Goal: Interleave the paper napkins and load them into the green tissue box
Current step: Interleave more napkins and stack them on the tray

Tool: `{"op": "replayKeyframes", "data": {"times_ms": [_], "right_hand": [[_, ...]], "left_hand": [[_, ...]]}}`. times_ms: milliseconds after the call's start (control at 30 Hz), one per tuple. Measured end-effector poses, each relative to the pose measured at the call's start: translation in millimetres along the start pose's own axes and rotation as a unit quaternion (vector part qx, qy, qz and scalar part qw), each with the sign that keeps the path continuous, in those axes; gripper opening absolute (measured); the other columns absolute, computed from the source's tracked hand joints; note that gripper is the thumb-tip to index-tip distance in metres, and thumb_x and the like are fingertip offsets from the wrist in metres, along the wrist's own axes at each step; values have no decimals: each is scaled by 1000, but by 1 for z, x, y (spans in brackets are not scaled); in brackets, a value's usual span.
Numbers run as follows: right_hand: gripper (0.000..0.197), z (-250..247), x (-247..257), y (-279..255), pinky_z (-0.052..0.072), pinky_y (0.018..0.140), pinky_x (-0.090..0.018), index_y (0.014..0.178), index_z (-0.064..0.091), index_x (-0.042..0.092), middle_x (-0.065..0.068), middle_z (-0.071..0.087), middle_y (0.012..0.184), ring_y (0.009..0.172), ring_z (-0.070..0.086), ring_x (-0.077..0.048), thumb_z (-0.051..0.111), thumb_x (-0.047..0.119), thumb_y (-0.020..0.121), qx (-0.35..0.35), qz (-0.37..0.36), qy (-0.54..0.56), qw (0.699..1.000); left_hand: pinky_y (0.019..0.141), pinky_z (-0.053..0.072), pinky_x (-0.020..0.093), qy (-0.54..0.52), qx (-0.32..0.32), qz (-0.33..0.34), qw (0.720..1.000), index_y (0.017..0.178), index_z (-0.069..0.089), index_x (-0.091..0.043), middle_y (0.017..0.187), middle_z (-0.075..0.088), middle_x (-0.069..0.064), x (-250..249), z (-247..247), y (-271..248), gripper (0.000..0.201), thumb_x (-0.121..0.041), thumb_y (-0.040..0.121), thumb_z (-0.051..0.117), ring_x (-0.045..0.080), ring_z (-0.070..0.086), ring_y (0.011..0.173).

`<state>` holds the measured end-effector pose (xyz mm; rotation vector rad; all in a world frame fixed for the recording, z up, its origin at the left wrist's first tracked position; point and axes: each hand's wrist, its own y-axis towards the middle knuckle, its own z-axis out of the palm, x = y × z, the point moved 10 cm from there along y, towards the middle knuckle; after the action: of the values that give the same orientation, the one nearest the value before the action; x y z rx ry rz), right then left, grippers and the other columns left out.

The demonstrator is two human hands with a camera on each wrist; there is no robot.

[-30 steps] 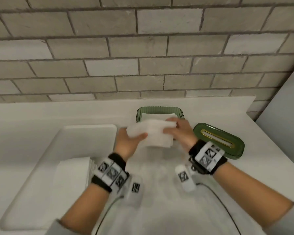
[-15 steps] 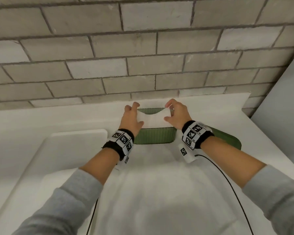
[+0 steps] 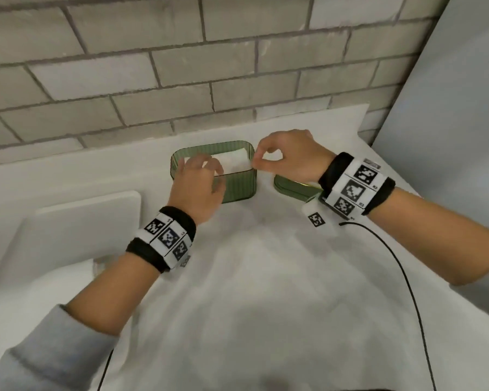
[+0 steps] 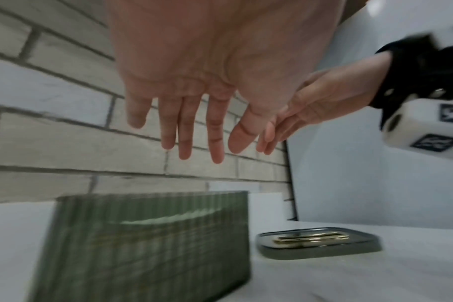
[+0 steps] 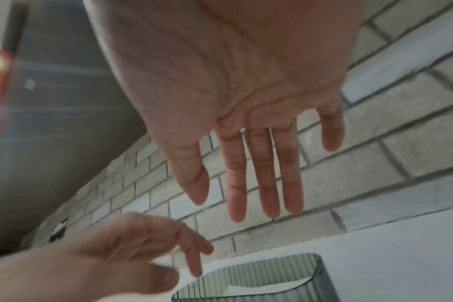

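Note:
The ribbed green tissue box (image 3: 232, 190) stands open near the brick wall, with a stack of white napkins (image 3: 233, 162) lying inside it. My left hand (image 3: 201, 170) hovers over the box's front left corner, fingers spread and straight (image 4: 194, 139), holding nothing. My right hand (image 3: 266, 159) is just right of the box's rim. In the right wrist view its fingers (image 5: 261, 183) are straight and empty. The same view shows the box (image 5: 321, 273) and the napkins (image 5: 259, 288) from above. The green lid (image 3: 291, 187) with its gold slot (image 4: 311, 238) lies flat to the right of the box, partly under my right wrist.
A white tray (image 3: 76, 221) sits at the left on the white counter. A black cable (image 3: 401, 277) runs from my right wrist towards me. The brick wall (image 3: 181, 80) rises right behind the box, and a grey panel (image 3: 449, 108) closes off the right side.
Both hands carried the napkin stack to the box, set it inside and let go. They have now lifted off it with fingers open.

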<state>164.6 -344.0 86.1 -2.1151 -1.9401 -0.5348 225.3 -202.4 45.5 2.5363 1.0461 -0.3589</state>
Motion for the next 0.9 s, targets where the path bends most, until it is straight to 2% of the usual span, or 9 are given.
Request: {"op": "replayKeyframes", "data": {"times_ms": [100,167,267,433,533,600,733,833,900], "right_hand": [[21,-14,-27,-53,47,92,-37,95,71,25,7,70,102,98,62,-17,63,42,85,55,35,8,998],[18,-17,-53,-89,48,86,-31,97,71,22,3,70,102,95,63,-18,72,32,83,83,67,-23,994],[31,-7,-102,-147,44,74,-19,104,70,23,3,66,105,90,60,-15,82,28,75,130,150,-35,980],[67,40,-156,-239,40,84,-25,122,56,28,3,49,115,98,51,-16,86,45,65,221,279,-36,934],[88,66,-160,-267,43,98,-31,127,50,29,3,43,118,109,48,-17,86,61,53,218,309,-15,926],[94,79,-153,-274,45,97,-35,125,46,29,3,40,117,109,47,-19,85,65,48,202,318,-3,926],[71,94,-128,-271,49,85,-31,112,53,24,4,43,107,98,51,-18,86,52,56,166,298,-1,940],[38,103,-115,-270,47,78,-28,94,64,17,9,48,91,89,54,-16,81,39,68,152,279,19,948],[33,107,-108,-271,43,67,-28,87,64,7,2,54,87,77,52,-16,76,36,74,138,271,26,952]], "left_hand": [[102,30,23,-84,72,23,994,115,63,-9,134,54,10,-33,21,-37,21,-18,96,56,28,44,133],[90,35,23,-85,135,26,987,119,61,-11,130,56,9,-51,43,-61,25,-23,96,59,26,52,124],[92,44,31,-51,237,3,970,126,56,-12,124,55,7,-67,74,-98,39,-35,94,62,24,55,113],[95,47,36,101,367,-55,923,133,41,-10,128,44,6,-60,108,-156,82,-71,80,60,24,44,119],[89,49,35,152,364,-84,915,134,36,-6,128,40,8,-60,110,-171,105,-82,67,62,25,42,120],[86,49,33,161,353,-105,916,133,35,-5,126,42,9,-60,110,-175,113,-87,59,63,25,44,118],[84,48,32,175,341,-141,913,126,41,-6,120,51,8,-55,108,-183,114,-91,54,61,26,49,114],[87,49,36,174,346,-138,912,121,47,-11,119,52,5,-56,109,-187,98,-89,62,58,26,47,116],[89,49,37,154,353,-130,914,120,48,-14,120,51,4,-58,111,-190,85,-83,71,58,25,44,118]]}}
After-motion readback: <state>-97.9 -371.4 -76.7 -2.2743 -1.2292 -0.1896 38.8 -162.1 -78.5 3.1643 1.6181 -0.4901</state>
